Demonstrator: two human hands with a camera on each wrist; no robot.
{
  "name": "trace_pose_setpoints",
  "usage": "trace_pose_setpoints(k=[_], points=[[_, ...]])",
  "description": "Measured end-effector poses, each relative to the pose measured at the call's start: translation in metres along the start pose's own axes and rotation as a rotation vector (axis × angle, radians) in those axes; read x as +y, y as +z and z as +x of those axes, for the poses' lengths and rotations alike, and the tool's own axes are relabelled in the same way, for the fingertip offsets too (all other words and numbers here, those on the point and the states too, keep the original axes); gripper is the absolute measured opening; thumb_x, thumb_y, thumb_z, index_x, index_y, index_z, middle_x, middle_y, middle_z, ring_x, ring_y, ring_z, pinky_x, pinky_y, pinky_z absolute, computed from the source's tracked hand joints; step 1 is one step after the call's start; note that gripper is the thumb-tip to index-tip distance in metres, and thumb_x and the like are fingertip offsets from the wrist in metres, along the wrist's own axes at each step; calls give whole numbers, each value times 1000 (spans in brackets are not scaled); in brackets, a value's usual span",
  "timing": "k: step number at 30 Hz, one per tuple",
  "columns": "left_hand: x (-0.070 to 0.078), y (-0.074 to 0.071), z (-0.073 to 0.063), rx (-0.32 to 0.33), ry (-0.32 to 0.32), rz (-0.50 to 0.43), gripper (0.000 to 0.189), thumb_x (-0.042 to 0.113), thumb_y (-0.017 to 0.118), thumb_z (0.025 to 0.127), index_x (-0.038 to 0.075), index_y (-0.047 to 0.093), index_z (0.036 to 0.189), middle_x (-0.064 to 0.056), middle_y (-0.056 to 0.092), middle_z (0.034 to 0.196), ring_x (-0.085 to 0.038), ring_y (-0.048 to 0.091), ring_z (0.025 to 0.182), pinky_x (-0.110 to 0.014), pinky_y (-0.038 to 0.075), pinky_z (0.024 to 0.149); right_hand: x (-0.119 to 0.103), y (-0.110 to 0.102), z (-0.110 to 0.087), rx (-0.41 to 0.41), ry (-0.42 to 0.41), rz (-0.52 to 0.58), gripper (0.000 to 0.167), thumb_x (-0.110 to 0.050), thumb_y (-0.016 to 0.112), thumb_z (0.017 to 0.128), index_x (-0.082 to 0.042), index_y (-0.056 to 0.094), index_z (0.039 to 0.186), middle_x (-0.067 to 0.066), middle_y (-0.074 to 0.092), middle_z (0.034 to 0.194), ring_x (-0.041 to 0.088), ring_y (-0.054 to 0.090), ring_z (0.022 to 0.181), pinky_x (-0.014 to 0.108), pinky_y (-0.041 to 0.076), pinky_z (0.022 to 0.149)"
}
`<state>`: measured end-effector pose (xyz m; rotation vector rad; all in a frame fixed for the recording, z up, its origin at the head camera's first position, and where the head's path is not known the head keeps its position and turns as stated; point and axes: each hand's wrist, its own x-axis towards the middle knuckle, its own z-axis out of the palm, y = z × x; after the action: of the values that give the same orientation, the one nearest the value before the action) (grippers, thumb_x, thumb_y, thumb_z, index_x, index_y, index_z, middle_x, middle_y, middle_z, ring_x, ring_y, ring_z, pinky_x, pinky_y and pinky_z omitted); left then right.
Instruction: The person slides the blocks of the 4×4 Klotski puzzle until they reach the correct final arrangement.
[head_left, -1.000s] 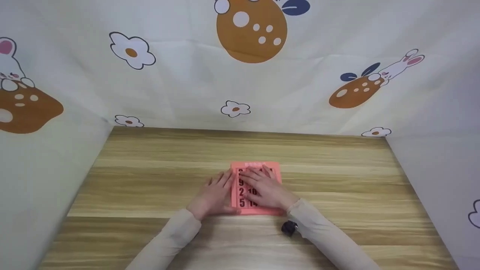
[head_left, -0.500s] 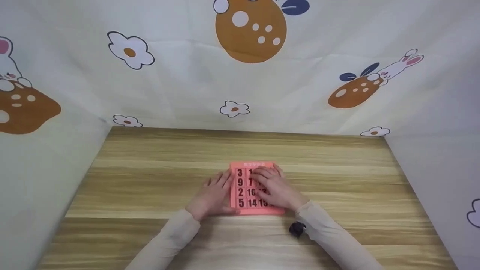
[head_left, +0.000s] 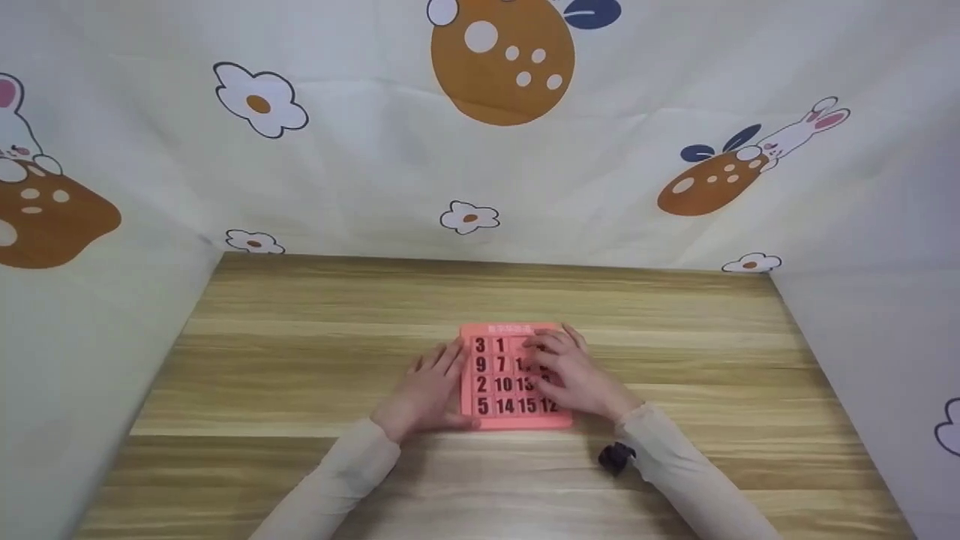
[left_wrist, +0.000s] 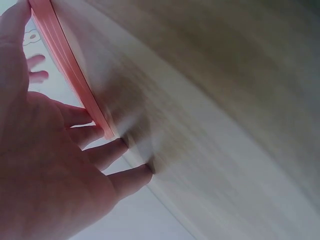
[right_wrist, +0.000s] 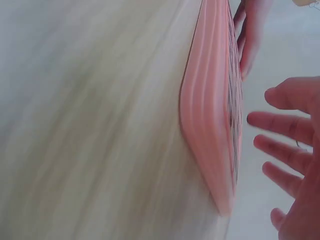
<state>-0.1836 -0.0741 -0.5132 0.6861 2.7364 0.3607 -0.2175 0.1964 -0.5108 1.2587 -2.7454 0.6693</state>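
Note:
A pink number sliding puzzle lies flat on the wooden table, with black numerals on its tiles. A gap without a numeral shows in its top row, right of the 1. My left hand rests along the puzzle's left edge, thumb at the near corner. In the left wrist view, the fairly straight fingers of that hand touch the frame's side and the table. My right hand hangs over the right columns and hides some numerals. In the right wrist view, its relaxed fingers stand apart from the puzzle's face.
The wood-grain table extends around the puzzle on all sides. Pale cloth walls with rabbit, fruit and flower prints enclose its back and sides. A small black device sits by my right wrist.
My right hand has moved rightward across the puzzle, uncovering the left columns, the bottom row and the gap in the top row. The left hand and the puzzle stay practically in place.

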Motion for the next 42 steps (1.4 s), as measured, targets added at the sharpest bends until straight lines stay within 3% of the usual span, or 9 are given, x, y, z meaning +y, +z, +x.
trace_pose_setpoints(k=[4,11,21,30,38,42], points=[[-1,0,0,-4,-7,-12,114,68,66,76,4,13,155,-13,6,161,-37,12,144,-57,14,113,1,-1,-3,1,41,16,17,-17,68,87,-11,73,102,13,53,135,33,39,131,64,10,111],[0,0,0,-16,-14,13,114,70,63,77,4,12,155,-12,4,161,-35,10,144,-56,13,114,0,2,-4,-25,135,-90,40,-23,64,92,-7,62,129,17,43,145,39,30,136,63,11,111],[1,0,-1,1,2,0,112,69,63,78,3,15,154,-13,8,161,-37,14,143,-57,15,113,-9,11,-2,-46,-56,-28,44,-22,62,92,-6,58,132,13,49,141,36,36,133,64,17,110],[0,1,-1,-12,-10,8,112,70,62,78,4,14,155,-12,6,161,-36,13,144,-55,14,114,-17,11,-3,-151,-51,-45,45,-29,56,97,-13,53,139,5,44,147,31,31,138,60,11,113],[2,-1,-2,-29,-20,0,114,69,63,77,4,11,155,-12,4,161,-36,10,144,-55,12,114,-11,6,-11,-99,-72,-30,45,-22,61,92,-8,55,135,10,48,142,34,36,134,64,15,110],[2,0,-1,-29,-23,14,115,70,63,77,4,11,155,-12,4,161,-35,10,144,-55,12,115,-6,2,-17,-56,-114,-13,38,-21,65,90,-9,63,126,9,54,136,34,40,130,66,18,108]])
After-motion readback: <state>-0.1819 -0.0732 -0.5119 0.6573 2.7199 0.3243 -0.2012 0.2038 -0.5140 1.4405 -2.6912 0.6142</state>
